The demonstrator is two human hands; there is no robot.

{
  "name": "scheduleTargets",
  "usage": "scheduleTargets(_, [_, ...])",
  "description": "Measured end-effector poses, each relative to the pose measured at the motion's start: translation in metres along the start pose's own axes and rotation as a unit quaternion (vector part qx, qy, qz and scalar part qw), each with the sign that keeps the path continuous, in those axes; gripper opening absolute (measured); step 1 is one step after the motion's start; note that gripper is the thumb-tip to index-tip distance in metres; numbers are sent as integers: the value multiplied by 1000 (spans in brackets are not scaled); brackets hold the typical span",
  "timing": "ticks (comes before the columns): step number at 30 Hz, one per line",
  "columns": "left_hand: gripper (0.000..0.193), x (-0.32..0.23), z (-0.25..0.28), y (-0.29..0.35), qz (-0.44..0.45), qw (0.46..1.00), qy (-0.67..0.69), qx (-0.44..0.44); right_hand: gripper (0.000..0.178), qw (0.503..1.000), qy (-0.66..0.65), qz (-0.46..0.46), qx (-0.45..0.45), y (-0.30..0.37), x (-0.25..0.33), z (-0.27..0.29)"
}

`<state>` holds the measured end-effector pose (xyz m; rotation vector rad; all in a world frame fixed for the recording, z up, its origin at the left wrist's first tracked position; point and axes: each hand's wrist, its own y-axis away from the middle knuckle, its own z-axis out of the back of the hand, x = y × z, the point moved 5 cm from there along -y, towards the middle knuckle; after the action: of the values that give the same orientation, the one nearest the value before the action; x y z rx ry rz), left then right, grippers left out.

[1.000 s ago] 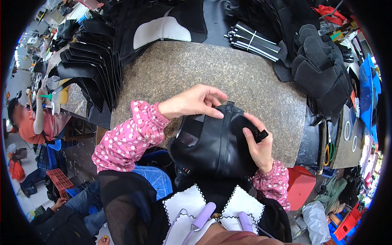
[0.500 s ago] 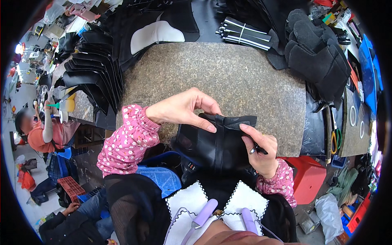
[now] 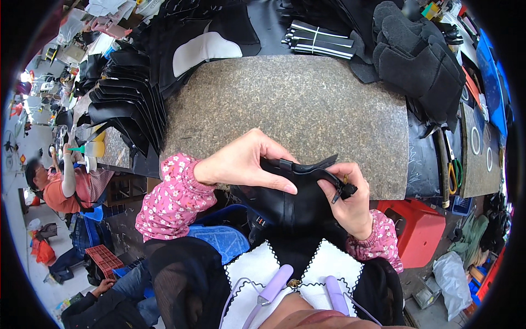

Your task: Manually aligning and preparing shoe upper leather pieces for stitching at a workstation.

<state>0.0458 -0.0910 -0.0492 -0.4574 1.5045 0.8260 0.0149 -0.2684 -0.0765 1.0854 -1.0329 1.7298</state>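
A black leather piece (image 3: 275, 204) with a raised vertical seam hangs before my chest at the near edge of the work board. My left hand (image 3: 249, 163) pinches its top edge, thumb on the near side and fingers behind. My right hand (image 3: 350, 205) grips the right end of that edge between thumb and fingers, and the rim curves up between both hands. A small dark part (image 3: 346, 191) sticks out at the right fingertips; I cannot tell whether it belongs to the leather piece.
The speckled board (image 3: 296, 104) fills the bench middle. Around it lie stacked black leather pieces (image 3: 129, 98), a white cut piece (image 3: 205, 53), bundled strips (image 3: 318, 41), dark felt-like pieces (image 3: 416, 71) and scissors (image 3: 454, 172). A red stool (image 3: 419, 227) stands right; a co-worker (image 3: 66, 186) is left.
The leather's top edge has tipped toward me and now shows its rim. My right hand has closed further around its right end; my left hand has lowered slightly.
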Motion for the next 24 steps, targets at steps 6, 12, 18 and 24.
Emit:
scheduleTargets(6, [18,4,-1,6,-25,995,-21,-97,22,996,-66,-59,-14,5,0,4])
scheduleTargets(12, [17,3,2,11,-45,992,-54,-108,22,969,-206,-136,7,12,-17,3])
scheduleTargets(18, [18,2,-2,12,-61,993,-50,-89,44,932,-323,-164,23,6,-16,-1])
scheduleTargets(24, [20,2,-3,11,-27,997,-25,-63,48,931,-316,-167,79,3,-17,1])
